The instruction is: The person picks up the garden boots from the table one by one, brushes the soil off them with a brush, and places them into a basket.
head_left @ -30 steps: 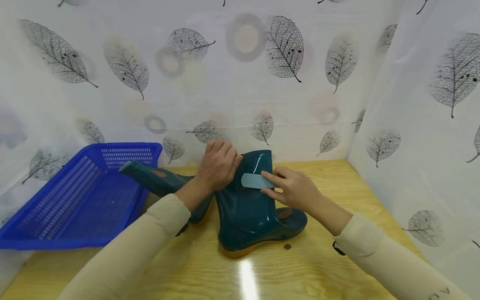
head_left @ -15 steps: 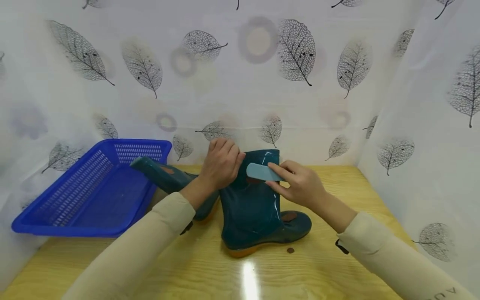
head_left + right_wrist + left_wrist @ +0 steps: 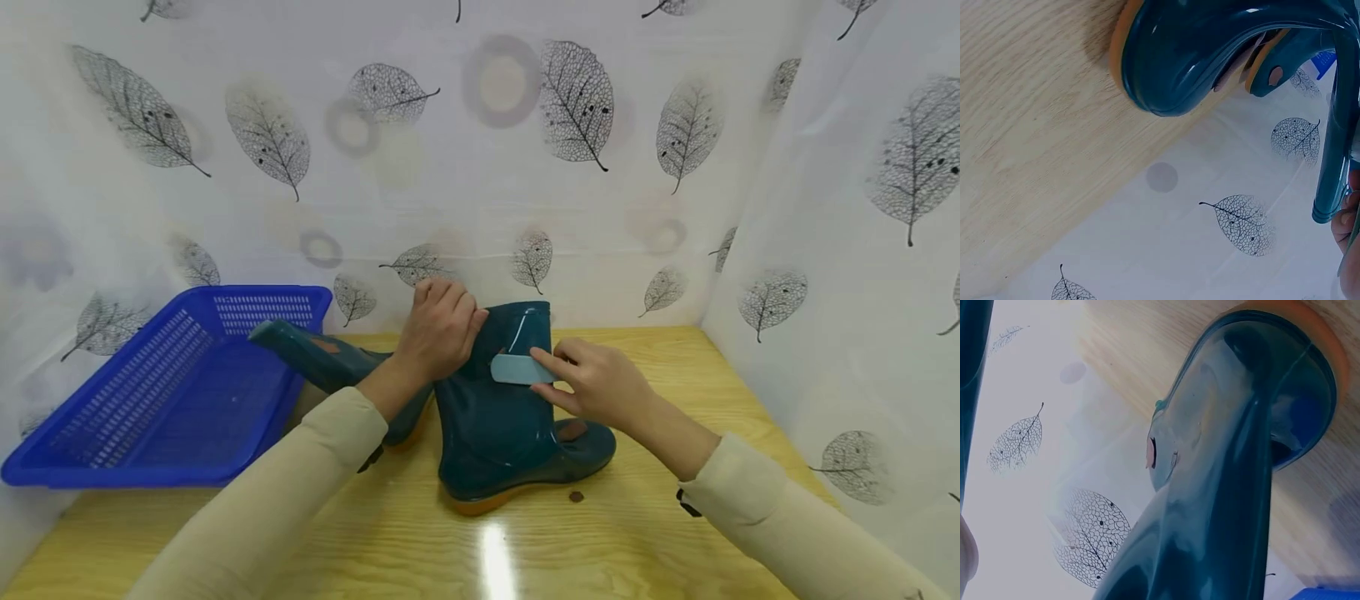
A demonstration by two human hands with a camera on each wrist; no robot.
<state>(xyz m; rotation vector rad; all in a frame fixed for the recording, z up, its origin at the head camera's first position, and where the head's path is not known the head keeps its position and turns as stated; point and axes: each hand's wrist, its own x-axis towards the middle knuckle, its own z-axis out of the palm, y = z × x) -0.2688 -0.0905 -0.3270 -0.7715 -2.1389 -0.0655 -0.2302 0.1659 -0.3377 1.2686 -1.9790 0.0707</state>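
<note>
A glossy dark teal rubber boot stands on the wooden table in the head view, its toe pointing right. My left hand grips the top of its shaft from the left. In my right hand a light blue brush is pinched between thumb and fingers, lying flat against the upper shaft. Its bristle side faces the boot and is mostly hidden. Behind my left forearm leans a second teal boot, its shaft tilted toward the basket; it fills much of the left wrist view.
A blue plastic basket with slotted walls stands at the left, beneath the leaning boot's top. A small brown spot shows on the table near the toe. Leaf-patterned white sheeting rises behind and at the right.
The brush goes up the shaft and tilts, then comes back down to lie level. My left hand keeps its hold on the boot top. The head view shifts slightly sideways.
</note>
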